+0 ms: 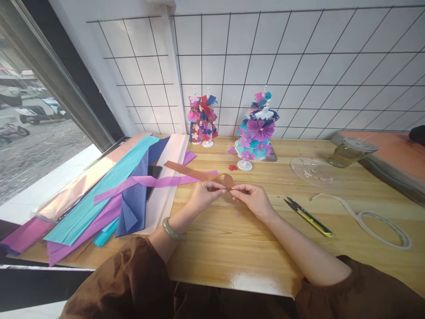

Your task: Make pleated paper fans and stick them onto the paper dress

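Observation:
A strip of brown crepe paper (pixel 186 169) runs from the left over the table to my fingertips, where its end is folded up into a small loop. My left hand (pixel 210 195) pinches this strip between thumb and fingers. Close beside it, my right hand (pixel 252 198) pinches the folded end, the two sets of fingertips almost touching. A long purple paper strip (pixel 156 180) lies partly under the brown one. Just beyond my hands is a small red paper flower (pixel 233 167). The yellow and black thread snips (pixel 308 216) lie right of my right forearm.
Stacked coloured paper sheets (pixel 99 190) cover the left side, with a dark phone (pixel 153 177) partly under the purple strip. Decorated paper dresses (pixel 207 119) and a taller one (pixel 258 133) stand at the back. Rightward are a clear dish (pixel 315 173), a lidded cup (pixel 351 153) and a tape roll (pixel 385 229).

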`<state>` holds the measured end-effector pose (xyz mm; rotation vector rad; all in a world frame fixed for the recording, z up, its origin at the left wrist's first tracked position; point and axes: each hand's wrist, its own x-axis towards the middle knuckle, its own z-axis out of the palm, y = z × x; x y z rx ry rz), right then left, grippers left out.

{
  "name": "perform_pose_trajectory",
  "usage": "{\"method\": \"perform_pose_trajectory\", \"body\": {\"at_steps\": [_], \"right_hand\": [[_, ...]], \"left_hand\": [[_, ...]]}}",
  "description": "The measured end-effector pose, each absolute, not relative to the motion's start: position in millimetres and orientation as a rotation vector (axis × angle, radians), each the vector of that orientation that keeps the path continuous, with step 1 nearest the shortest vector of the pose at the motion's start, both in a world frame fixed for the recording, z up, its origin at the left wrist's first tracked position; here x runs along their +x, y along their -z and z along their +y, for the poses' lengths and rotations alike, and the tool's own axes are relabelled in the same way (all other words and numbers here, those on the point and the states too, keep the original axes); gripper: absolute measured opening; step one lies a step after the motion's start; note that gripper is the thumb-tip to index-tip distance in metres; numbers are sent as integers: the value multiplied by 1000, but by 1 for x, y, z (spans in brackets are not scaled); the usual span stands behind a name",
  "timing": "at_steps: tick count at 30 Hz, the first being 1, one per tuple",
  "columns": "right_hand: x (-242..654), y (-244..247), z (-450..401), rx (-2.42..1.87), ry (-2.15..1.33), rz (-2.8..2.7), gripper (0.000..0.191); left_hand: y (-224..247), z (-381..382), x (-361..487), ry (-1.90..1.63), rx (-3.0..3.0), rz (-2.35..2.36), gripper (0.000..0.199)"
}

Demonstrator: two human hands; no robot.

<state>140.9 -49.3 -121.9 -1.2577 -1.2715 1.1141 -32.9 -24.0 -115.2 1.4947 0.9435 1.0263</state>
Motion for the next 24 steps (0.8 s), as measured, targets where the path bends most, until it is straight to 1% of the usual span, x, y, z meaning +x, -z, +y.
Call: {"method": "perform_pose_trajectory", "body": {"at_steps": [6, 10, 15, 24], "right_hand": [[140, 122, -50, -1249, -1119, -1241, 32], [140, 124, -49, -1199, -1095, -1300, 33], [139, 124, -50, -1164, -1050, -1421, 31], [137, 123, -53, -1172, -969, -1475, 29]], "left_hand": [[119, -23, -31, -1062, 1464, 889, 23], [125, -21, -29, -1109, 1480, 818, 26], [125, -24, -27, -1059, 1566, 773, 30], [131, -20, -27, -1077, 1533, 741, 23]]}}
